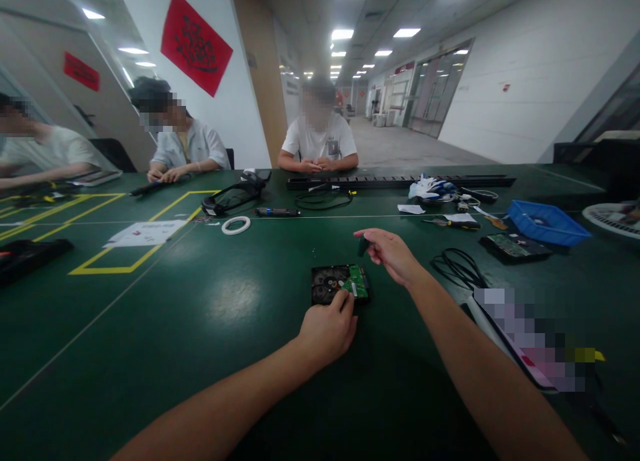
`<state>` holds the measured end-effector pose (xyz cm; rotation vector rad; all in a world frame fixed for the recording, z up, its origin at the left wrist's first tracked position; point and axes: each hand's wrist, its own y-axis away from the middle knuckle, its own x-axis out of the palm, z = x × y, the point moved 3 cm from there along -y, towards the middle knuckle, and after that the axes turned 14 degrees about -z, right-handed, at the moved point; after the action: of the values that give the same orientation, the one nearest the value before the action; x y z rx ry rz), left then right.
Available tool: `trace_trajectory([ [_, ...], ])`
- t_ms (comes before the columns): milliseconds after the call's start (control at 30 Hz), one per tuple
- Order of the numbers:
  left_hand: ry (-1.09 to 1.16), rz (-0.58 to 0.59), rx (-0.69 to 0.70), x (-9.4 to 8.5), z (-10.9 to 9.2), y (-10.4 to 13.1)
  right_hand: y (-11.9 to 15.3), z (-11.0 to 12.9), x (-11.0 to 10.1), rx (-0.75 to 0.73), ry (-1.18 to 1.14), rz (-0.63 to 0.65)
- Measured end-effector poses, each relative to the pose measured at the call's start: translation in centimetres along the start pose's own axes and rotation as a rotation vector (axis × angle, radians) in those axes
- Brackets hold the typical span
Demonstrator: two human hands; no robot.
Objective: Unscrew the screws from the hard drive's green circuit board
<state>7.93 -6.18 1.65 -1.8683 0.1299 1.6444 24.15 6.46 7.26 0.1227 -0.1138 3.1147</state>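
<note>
1. Near the middle of the green table (175,354), the left hand (330,328) reaches onto the drive (320,293), thumb and finger close together at the near side of its board (357,274); whether they pinch or merely press, I cannot tell.
2. Under those fingertips the drive lies flat on the table, its long sides running left to right. It is a dark, blocky rectangle, nearly black on the left, with small pale dots scattered over that half.
3. Around its middle sits a round hub (330,283) with a lighter centre. The board, bright green with a slanting edge, covers much of the right part and carries a small white label (355,290).
4. Just beyond the drive's right end, the right hand (393,254) is raised with fingers curled, the forefinger pointing left. Something small and dark shows beneath the fingertips; I cannot tell whether it is held.
5. Farther right are a looped cable (457,268), a second drive (515,246) with a green board, and a blue tray (550,228).
6. Across the table, a person (320,138) sits with hands together.
</note>
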Motion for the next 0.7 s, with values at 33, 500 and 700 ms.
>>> trace_trajectory([
  [33, 0.001, 0.001, -0.002, -0.05, 0.00, -0.01, -0.04, 0.05, -0.05, -0.023, 0.016, -0.013],
  [500, 0.001, -0.005, -0.003, 0.21, 0.10, 0.08, 0.49, 0.43, 0.33, 0.079, -0.050, 0.019],
  [700, 0.008, 0.010, -0.014, 0.12, 0.05, -0.07, 0.76, 0.60, 0.37, 0.115, -0.075, 0.040],
])
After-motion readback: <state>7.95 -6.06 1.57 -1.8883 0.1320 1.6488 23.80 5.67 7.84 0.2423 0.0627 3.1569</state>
